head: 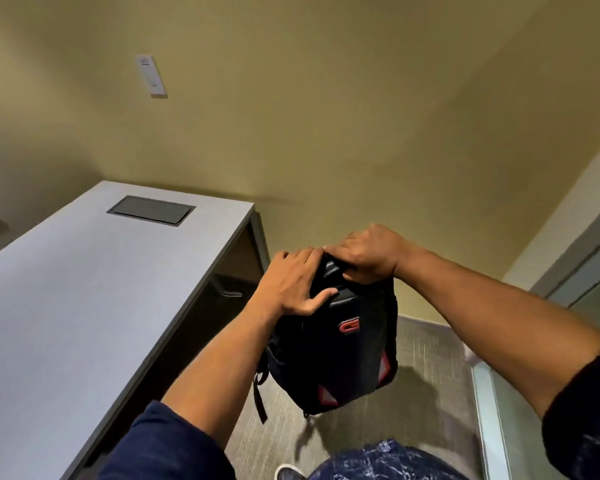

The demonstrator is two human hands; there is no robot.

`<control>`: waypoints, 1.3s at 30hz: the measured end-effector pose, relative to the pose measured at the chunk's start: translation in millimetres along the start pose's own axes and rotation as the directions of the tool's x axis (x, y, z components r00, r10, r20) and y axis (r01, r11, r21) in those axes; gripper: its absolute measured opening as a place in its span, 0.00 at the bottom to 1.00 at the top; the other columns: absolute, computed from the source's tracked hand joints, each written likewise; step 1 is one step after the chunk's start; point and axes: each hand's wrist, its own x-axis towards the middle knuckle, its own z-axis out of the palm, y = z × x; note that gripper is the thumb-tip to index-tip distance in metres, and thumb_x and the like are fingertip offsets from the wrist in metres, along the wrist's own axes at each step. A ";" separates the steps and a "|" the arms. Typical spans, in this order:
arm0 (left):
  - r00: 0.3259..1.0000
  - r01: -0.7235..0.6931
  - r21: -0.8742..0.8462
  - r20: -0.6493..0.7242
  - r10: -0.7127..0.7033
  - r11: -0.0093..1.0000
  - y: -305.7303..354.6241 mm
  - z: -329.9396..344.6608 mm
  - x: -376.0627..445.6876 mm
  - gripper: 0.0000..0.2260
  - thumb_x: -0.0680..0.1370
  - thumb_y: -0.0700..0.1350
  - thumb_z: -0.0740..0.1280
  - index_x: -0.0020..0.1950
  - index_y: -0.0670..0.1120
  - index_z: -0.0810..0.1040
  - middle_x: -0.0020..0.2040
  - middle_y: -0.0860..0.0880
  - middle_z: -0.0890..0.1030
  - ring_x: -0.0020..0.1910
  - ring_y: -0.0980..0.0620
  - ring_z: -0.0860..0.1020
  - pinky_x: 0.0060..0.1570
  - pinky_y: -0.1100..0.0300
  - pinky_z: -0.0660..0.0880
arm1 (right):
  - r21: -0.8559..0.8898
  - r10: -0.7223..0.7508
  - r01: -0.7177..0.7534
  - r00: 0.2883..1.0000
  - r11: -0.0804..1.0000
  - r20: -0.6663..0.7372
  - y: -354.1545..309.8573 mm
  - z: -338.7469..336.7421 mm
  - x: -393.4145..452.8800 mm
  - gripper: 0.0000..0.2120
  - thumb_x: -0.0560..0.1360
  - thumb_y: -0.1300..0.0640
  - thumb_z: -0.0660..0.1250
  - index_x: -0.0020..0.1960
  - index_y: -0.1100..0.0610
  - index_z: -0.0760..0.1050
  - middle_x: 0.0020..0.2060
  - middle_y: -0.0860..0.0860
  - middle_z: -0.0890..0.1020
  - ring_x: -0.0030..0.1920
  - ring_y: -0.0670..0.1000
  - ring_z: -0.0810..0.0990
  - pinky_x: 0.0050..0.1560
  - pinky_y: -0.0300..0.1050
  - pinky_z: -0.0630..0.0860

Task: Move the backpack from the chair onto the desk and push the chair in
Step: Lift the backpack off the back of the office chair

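The backpack is held in the air above the carpet, to the right of the desk and clear of its edge. It is carried by 2 hands at its top. The right hand is closed around the top handle, and the weight seems to be taken there. The left hand is laid flat over the upper left corner, fingers spread and the thumb pressed on the front panel, so the bag is steadied rather than gripped on that side. The body of the bag hangs below both hands, tilted slightly, with a loose strap dangling at its lower left.

The chair cannot be seen in this view.

Several faults could arise from here. The dangling strap could be caught on the desk's near edge if the bag is swung across too low. The bottom could be knocked against the edge for the same reason. If the handle grip is loosened early, the bag could slip, since little hold is given by the flat left hand.
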 end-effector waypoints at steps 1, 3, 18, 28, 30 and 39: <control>1.000 0.004 -0.003 -0.010 -0.004 1.000 -15.8 0.2 3.9 0.32 0.77 0.69 0.58 0.67 0.44 0.69 0.57 0.46 0.80 0.50 0.43 0.80 0.47 0.49 0.73 | -0.026 -0.016 0.015 1.000 1.000 -0.002 3.9 -0.7 16.6 0.27 0.75 0.45 0.64 0.71 0.53 0.73 0.59 0.50 0.84 0.57 0.58 0.83 0.41 0.49 0.77; 0.999 0.014 -0.012 -0.036 -0.014 1.000 -45.1 -0.5 9.2 0.28 0.78 0.66 0.58 0.66 0.45 0.70 0.56 0.45 0.81 0.49 0.43 0.80 0.48 0.49 0.74 | -0.020 -0.032 0.032 0.999 0.999 -0.016 9.8 -3.3 44.8 0.26 0.72 0.46 0.68 0.67 0.56 0.77 0.52 0.52 0.87 0.50 0.59 0.85 0.35 0.49 0.77; 0.979 0.088 0.425 0.132 -0.158 0.901 -235.2 -36.5 108.6 0.24 0.83 0.48 0.55 0.76 0.36 0.62 0.63 0.38 0.76 0.53 0.37 0.78 0.49 0.44 0.75 | -0.046 -0.004 -0.008 0.964 0.999 -0.265 99.9 -11.0 253.7 0.17 0.75 0.48 0.64 0.57 0.56 0.80 0.48 0.53 0.87 0.49 0.61 0.85 0.35 0.49 0.74; 0.959 0.128 0.640 0.116 -0.260 0.757 -340.2 -86.8 172.9 0.23 0.81 0.45 0.53 0.74 0.35 0.65 0.56 0.39 0.78 0.44 0.39 0.79 0.40 0.47 0.76 | 0.036 -0.047 0.082 0.821 0.996 -0.569 185.1 -19.1 382.4 0.10 0.70 0.53 0.70 0.47 0.58 0.82 0.35 0.55 0.85 0.34 0.61 0.83 0.32 0.43 0.62; 0.953 0.182 0.626 0.079 -0.294 0.758 -357.6 -94.5 172.7 0.23 0.81 0.45 0.52 0.73 0.34 0.65 0.54 0.37 0.78 0.42 0.37 0.78 0.40 0.45 0.75 | 0.006 -0.092 0.118 0.804 0.993 -0.587 190.6 -27.0 407.3 0.12 0.72 0.52 0.67 0.51 0.57 0.82 0.39 0.55 0.86 0.38 0.61 0.84 0.33 0.44 0.63; 0.906 0.391 0.631 -0.134 -0.402 0.670 -450.8 -123.7 173.2 0.23 0.81 0.40 0.55 0.76 0.37 0.63 0.54 0.34 0.75 0.42 0.36 0.76 0.41 0.45 0.72 | 0.040 0.073 -0.061 0.814 0.997 -0.577 181.7 -61.6 523.8 0.16 0.79 0.50 0.62 0.62 0.57 0.73 0.53 0.56 0.83 0.44 0.63 0.83 0.35 0.49 0.65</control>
